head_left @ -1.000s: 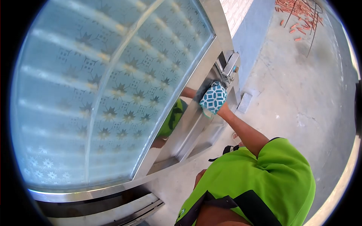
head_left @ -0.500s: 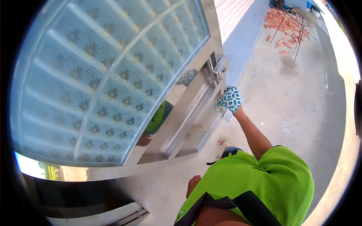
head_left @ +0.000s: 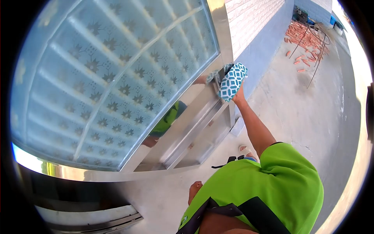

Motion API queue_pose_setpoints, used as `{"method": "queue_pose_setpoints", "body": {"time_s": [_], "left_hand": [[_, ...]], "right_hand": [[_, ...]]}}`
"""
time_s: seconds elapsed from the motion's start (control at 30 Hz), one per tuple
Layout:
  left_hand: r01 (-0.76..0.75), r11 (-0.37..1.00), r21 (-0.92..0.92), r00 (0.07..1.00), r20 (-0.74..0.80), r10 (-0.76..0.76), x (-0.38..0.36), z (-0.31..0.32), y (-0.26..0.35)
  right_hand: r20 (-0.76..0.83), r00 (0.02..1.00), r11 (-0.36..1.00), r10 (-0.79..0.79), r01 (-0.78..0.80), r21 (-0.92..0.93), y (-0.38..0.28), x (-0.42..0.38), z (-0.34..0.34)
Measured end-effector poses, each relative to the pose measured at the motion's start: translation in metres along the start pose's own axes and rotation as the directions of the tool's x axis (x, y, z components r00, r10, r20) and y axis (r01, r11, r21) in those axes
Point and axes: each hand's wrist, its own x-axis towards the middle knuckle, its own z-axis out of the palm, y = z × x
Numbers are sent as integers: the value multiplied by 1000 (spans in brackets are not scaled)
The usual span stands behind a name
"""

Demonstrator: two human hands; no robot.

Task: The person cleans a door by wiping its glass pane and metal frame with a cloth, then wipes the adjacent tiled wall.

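A teal-and-white patterned cloth (head_left: pixel 232 82) is bunched over the fingers of my right hand (head_left: pixel 239 94). That hand presses the cloth against the lock and handle area on the edge of a shiny metal door (head_left: pixel 194 117), and the cloth covers most of the lock. Frosted glass (head_left: pixel 117 89) with a flower pattern fills the door's upper part. Low beside my body, my left hand (head_left: pixel 194 190) hangs with its fingers curled; I see nothing in it. The door's polished metal mirrors the cloth and my green shirt.
A pale brick wall (head_left: pixel 253 17) with a blue-grey lower band runs beyond the door. Many reddish pieces (head_left: pixel 304 37) lie on the concrete floor (head_left: pixel 280 113) at the far right, near a thin metal frame (head_left: pixel 321 50). A dark opening is at lower left.
My right hand has moved up and slightly left with the cloth, from below the lock onto it. My left hand stays low at my side. The view has shifted slightly.
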Motion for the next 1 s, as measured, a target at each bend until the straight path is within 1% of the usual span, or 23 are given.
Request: {"method": "queue_pose_setpoints", "body": {"time_s": [0.07,0.1,0.13,0.17,0.23,0.3,0.33,0.37,0.4,0.43,0.5,0.53,0.57,0.6,0.7,0.73,0.77,0.83,0.87,0.9,0.93,0.97,1.0], "left_hand": [[-63,986,155,998,17,61,14,21,14],[-136,941,310,991,51,126,24,31,23],[-124,943,310,992,49,114,33,39,32],[-135,936,324,983,159,88,44,47,39],[-141,930,341,965,259,51,52,59,57],[-210,963,-167,953,184,239,44,76,74],[-206,965,-161,956,175,233,48,82,71],[-206,967,-147,962,152,228,52,87,67],[-205,970,-135,966,132,222,55,91,62],[-198,971,-131,968,131,215,51,89,73],[-247,966,80,962,139,234,42,81,101],[-238,968,82,965,137,226,39,81,114],[-157,985,71,980,136,147,36,80,125],[-78,995,62,988,138,69,33,79,130],[-146,982,120,985,109,133,34,78,126],[-146,981,126,985,113,132,33,77,126],[-181,977,109,980,104,170,31,76,127],[-214,972,96,974,97,205,29,72,127],[-160,983,91,982,119,148,29,71,128],[-103,991,86,986,141,91,29,70,127],[-101,991,87,986,143,88,27,69,129],[-59,996,59,989,139,51,24,68,129],[-19,999,30,991,136,15,21,66,132]], "right_hand": [[-32,999,999,40,-39,15,-25,-8,-15],[220,960,794,-172,267,-546,-35,-3,-30],[527,831,245,-176,556,-795,-41,0,-41],[744,633,-13,-213,759,-650,-58,11,-36],[714,685,53,-143,726,-686,-80,16,-27],[668,743,15,-47,669,-743,-76,25,-19],[612,790,-43,42,613,-789,-74,30,-12],[611,790,-32,43,612,-790,-67,22,-5],[370,929,612,26,278,-741,-63,2,10],[145,971,954,188,-146,-263,-59,-8,13],[159,972,931,172,-108,-348,-53,-7,6],[182,980,847,76,32,-530,-59,-7,12],[224,975,711,-11,165,-683,-65,-8,18],[382,919,408,-97,387,-827,-60,2,5],[307,938,705,-159,325,-630,-52,17,2],[565,798,416,-211,596,-687,-66,20,-8],[561,800,416,-213,594,-688,-63,20,-9],[258,943,751,-210,324,-575,-50,15,-11],[345,905,596,-250,425,-681,-51,8,-18],[343,905,596,-250,423,-682,-50,-3,-14],[90,992,892,-88,119,-436,-45,-17,-7],[-88,982,983,170,-175,-54,-44,-26,-3],[-46,979,950,200,-205,-235,-24,-24,-30]]}}
